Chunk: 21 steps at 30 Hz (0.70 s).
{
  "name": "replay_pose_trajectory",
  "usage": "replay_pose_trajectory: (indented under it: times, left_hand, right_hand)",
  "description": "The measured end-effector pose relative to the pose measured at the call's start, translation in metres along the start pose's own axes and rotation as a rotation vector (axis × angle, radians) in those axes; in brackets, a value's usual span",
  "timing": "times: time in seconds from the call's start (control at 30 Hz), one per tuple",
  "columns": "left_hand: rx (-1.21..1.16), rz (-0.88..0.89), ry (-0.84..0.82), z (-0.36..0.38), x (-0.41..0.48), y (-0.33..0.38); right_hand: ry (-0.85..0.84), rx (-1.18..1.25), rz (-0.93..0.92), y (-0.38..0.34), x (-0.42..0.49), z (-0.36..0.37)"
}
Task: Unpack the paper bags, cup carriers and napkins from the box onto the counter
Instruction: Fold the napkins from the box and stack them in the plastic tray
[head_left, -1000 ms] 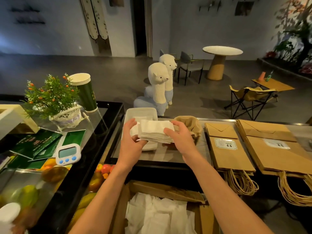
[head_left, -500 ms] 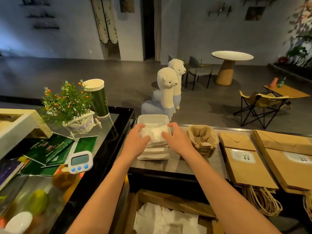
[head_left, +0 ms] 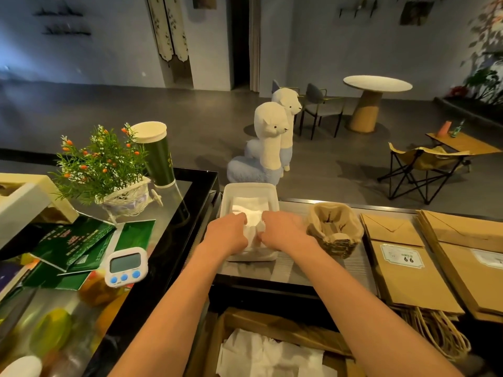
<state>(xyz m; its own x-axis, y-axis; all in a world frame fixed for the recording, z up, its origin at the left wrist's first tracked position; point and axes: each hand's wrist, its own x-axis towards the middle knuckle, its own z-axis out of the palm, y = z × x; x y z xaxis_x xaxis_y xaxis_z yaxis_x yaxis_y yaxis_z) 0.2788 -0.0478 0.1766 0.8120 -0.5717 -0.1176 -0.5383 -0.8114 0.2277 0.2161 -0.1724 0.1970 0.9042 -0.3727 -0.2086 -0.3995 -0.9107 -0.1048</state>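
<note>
Counter [head_left: 258, 273] in a dim café: above the box [head_left: 272, 325], where white paper [head_left: 258, 355] remains, left hand [head_left: 227, 235] and right hand [head_left: 284, 229] curl fingers onto napkins [head_left: 251, 210], just lowered from mid-air into the tray [head_left: 245, 189] beneath the fingertips. Carriers [head_left: 334, 227] and bags [head_left: 402, 268] lie right of the fingers; unpacking looks nearly done.

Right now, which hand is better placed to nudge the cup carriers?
Probably the right hand: it holds the napkins in the white tray, directly beside the cup carriers. The left hand sits on the tray's far side.
</note>
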Motion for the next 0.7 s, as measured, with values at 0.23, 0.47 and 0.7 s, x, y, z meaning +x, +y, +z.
replay_pose_trajectory:
  times: [0.23, 0.47, 0.7]
  left_hand:
    - [0.072, 0.041, 0.209, 0.007, 0.001, 0.002]
    - [0.049, 0.070, 0.159, 0.013, 0.000, 0.002]
    - [0.037, 0.085, 0.090, 0.017, -0.002, 0.001]
  right_hand:
    - [0.158, -0.029, -0.112, 0.007, 0.001, 0.002]
    - [0.099, -0.101, -0.196, 0.010, 0.004, 0.006]
    - [0.191, -0.149, -0.264, 0.020, 0.004, 0.015]
